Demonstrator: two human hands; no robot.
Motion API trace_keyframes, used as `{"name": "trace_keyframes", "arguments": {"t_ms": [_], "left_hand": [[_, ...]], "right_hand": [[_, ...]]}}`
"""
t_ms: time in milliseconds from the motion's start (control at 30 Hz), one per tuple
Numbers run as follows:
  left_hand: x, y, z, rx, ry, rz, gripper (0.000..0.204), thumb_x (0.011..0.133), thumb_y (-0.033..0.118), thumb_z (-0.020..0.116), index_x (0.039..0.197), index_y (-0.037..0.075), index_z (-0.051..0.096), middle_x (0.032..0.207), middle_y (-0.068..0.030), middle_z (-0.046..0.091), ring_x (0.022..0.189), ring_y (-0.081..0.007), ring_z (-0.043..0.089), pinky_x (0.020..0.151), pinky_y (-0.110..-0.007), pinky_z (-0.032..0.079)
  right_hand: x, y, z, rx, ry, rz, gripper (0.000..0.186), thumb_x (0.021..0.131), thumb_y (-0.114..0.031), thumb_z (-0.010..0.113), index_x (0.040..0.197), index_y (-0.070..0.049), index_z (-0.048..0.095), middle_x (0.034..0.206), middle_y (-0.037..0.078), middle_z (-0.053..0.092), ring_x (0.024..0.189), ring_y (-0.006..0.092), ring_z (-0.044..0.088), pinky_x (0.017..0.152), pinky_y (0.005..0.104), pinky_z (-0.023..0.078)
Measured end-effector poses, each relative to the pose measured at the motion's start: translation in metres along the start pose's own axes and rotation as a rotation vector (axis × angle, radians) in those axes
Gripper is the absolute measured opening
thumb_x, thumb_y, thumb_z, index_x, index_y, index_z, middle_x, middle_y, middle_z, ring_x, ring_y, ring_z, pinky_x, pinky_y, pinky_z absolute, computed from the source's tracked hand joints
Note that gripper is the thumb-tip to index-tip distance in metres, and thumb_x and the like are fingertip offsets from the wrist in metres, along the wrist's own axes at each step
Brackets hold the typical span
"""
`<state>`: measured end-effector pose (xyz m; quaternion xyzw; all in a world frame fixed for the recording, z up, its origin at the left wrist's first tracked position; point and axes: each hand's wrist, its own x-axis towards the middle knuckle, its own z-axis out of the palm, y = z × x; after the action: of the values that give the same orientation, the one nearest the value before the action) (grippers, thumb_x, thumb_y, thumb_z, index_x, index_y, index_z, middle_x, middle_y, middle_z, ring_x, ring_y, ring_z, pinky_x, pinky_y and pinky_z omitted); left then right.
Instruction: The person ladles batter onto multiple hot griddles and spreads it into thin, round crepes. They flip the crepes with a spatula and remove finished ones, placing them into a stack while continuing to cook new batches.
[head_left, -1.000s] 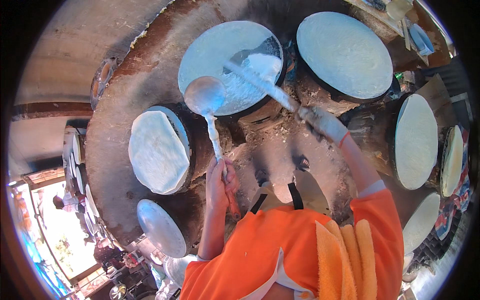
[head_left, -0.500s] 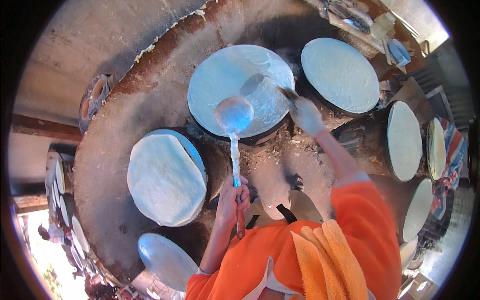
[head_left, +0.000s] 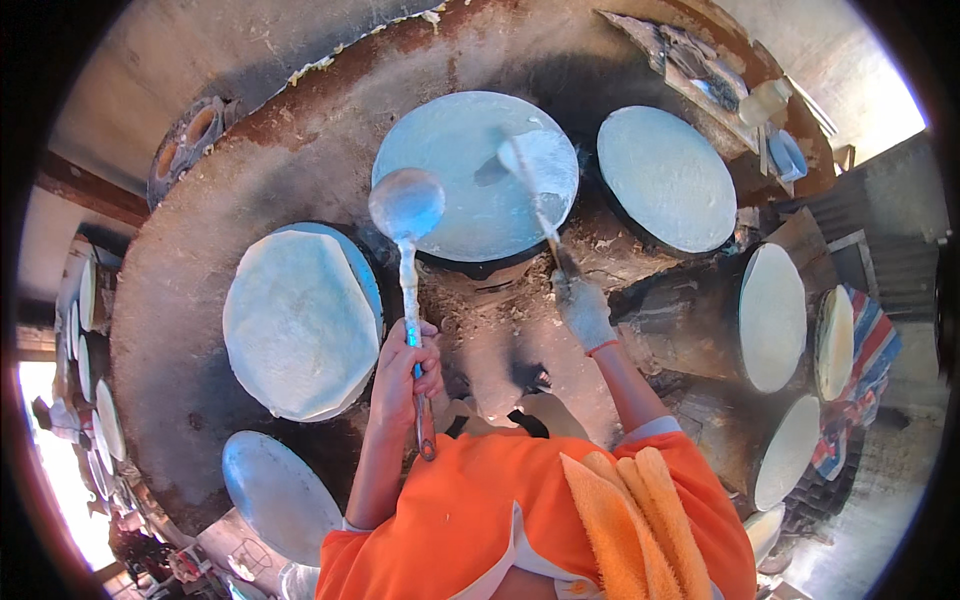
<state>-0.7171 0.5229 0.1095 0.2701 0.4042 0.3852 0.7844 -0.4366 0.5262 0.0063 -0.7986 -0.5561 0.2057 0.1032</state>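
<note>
My left hand (head_left: 408,365) is wrapped round the long handle of a metal ladle (head_left: 407,203), its round bowl raised at the near left edge of the middle griddle. A thin white sheet of batter (head_left: 440,150) coats that round griddle, with a brighter patch on its right. My right hand (head_left: 583,308), in a pale glove, grips a long-handled spreader (head_left: 540,212). Its pale round head is smeared by motion over the batter. At my left, a loose white flatbread sheet (head_left: 295,325) lies partly off-centre on another griddle, baring its blue-lit rim.
Further round griddles circle me: a white-coated one (head_left: 667,180) at far right, tilted-looking ones (head_left: 772,318) along the right, a bare-looking one (head_left: 280,495) at near left. A curved clay counter (head_left: 160,350) surrounds them. A board (head_left: 690,75) with tools and a jar (head_left: 765,103) sits far right.
My right hand has drawn back toward me, pulling the spreader's handle lengthwise. The whole view has shifted, and the ladle now appears further left over the griddle's edge.
</note>
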Motion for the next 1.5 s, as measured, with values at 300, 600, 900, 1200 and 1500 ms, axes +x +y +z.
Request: {"name": "trace_keyframes", "arguments": {"t_ms": [300,600,900,1200,1500], "left_hand": [[0.007,-0.007,0.030,-0.012,0.064,-0.047,0.014,0.086,0.009,0.038,0.099,0.005,0.042,0.063,-0.0017,0.039,0.038,-0.0062,0.029,0.037,-0.022,0.029],[0.024,0.002,0.045,0.024,0.107,-0.110,0.021,0.090,0.013,0.038,0.107,0.003,0.044,0.064,-0.0005,0.040,0.040,-0.0053,0.032,0.037,-0.021,0.029],[0.157,0.055,0.039,0.253,0.007,-0.064,0.023,0.088,0.014,0.044,0.109,0.005,0.041,0.067,-0.0037,0.044,0.042,-0.0077,0.037,0.037,-0.024,0.033],[0.109,0.030,0.010,0.624,0.003,-0.050,0.012,0.086,0.011,0.043,0.095,0.004,0.040,0.066,-0.0070,0.046,0.039,-0.0108,0.040,0.035,-0.027,0.037],[0.078,-0.015,0.017,0.267,0.055,-0.058,0.010,0.091,0.018,0.041,0.089,0.011,0.034,0.066,-0.0028,0.041,0.040,-0.0101,0.037,0.037,-0.027,0.036]], "right_hand": [[0.035,0.076,0.067,2.167,-0.159,0.209,0.021,0.088,-0.010,0.048,0.103,0.002,0.056,0.096,0.009,0.060,0.084,0.0143,0.057,0.072,0.0249,0.049],[0.077,0.099,0.060,1.036,0.071,-0.336,0.029,0.088,-0.010,0.044,0.113,0.005,0.048,0.095,0.013,0.059,0.082,0.0196,0.058,0.072,0.0276,0.050],[0.000,0.055,-0.026,0.548,-0.071,-0.412,0.031,0.089,-0.011,0.046,0.117,0.001,0.047,0.097,0.013,0.059,0.086,0.0167,0.056,0.073,0.0234,0.045],[0.020,-0.005,0.061,1.121,-0.307,0.099,0.037,0.088,-0.008,0.045,0.126,-0.005,0.043,0.073,-0.007,0.043,0.065,0.0018,0.042,0.056,0.0133,0.037],[-0.017,-0.016,0.122,0.948,0.042,-0.168,0.032,0.087,-0.011,0.047,0.118,-0.007,0.050,0.071,0.000,0.053,0.060,0.0088,0.051,0.051,0.0225,0.044]]}}
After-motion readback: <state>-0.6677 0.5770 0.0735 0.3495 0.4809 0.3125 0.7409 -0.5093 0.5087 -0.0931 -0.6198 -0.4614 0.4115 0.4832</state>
